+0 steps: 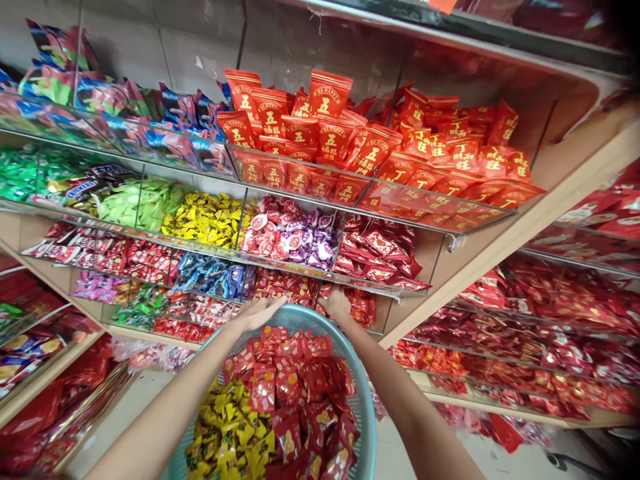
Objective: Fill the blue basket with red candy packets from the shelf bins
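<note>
The head view is showing the teal basket (371, 413) sitting low in the middle, between the person's 2 forearms, with its far rim coming up just beneath the hands. Red packets (287, 380) are filling its far and right parts, and yellow-wrapped candies (230, 433) are lying at its near left. Both kinds are resting on the near side of the hands.

The left hand (263, 312) is hovering at the far rim, its fingers stretching out toward the right; whether it is touching the rim or pinching anything, I cannot tell. The right hand (336, 305) is sitting just beyond the rim, its fingers curling inward beside the red shelf packets (363, 307) in a low compartment; whether those fingers are closing on a packet, I cannot tell.

The left forearm (170, 393) is slanting up and rightward across the basket's left side, while the right forearm (405, 400) is slanting up and leftward along its right side, so the 2 arms are converging toward the shelf unit (480, 247), with the hands standing slightly apart.
</note>
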{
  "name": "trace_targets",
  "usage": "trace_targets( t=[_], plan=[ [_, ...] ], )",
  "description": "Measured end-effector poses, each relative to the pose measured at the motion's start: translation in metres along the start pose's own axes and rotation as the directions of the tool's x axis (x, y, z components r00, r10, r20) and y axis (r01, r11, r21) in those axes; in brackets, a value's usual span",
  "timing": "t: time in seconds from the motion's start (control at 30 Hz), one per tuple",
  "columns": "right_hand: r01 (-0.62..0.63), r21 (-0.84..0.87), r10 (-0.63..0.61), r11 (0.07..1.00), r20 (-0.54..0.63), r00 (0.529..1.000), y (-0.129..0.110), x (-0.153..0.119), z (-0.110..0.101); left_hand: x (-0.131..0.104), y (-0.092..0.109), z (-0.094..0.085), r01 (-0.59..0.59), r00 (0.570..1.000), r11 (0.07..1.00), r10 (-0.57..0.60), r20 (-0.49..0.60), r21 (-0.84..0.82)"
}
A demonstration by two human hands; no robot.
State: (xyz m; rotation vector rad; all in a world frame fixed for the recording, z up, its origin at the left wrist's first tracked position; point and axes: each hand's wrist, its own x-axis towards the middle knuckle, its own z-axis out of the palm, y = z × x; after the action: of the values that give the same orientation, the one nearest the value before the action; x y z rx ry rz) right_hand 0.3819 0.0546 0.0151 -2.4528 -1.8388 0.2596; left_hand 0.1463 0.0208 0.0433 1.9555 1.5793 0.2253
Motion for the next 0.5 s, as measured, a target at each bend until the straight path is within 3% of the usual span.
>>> trace_targets(
  t=[0.13, 0.27, 0.33, 0.43, 0.5],
  plan=[
    [0.082, 0.094, -0.083, 0.992, 0.009, 0.996, 0.027, -0.013, -0.011, 0.001, -0.003, 0.002, -0.011, 1.000, 1.000, 0.011, 0.000, -0.010],
    [0.325, 0.180, -0.341, 0.928, 0.061, 0.938, 0.047, -0.043, -0.032, 0.001, -0.003, 0.002, -0.009, 1.000, 1.000, 0.009, -0.002, -0.002],
    [0.487, 0.202, -0.514, 0.849, 0.111, 0.850, 0.044, -0.063, -0.043, 0.000, -0.002, 0.001, -0.014, 1.000, 1.000, 0.014, 0.007, -0.002],
    [0.710, 0.230, -0.744, 0.666, 0.145, 0.652, 0.018, -0.089, -0.049, 0.000, -0.002, 0.001, -0.018, 1.000, 1.000, 0.018, 0.008, 0.006],
    [0.815, 0.197, -0.838, 0.544, 0.158, 0.522, -0.006, -0.100, -0.041, 0.000, -0.003, 0.002, -0.013, 1.000, 1.000, 0.013, -0.003, 0.021]
  ],
)
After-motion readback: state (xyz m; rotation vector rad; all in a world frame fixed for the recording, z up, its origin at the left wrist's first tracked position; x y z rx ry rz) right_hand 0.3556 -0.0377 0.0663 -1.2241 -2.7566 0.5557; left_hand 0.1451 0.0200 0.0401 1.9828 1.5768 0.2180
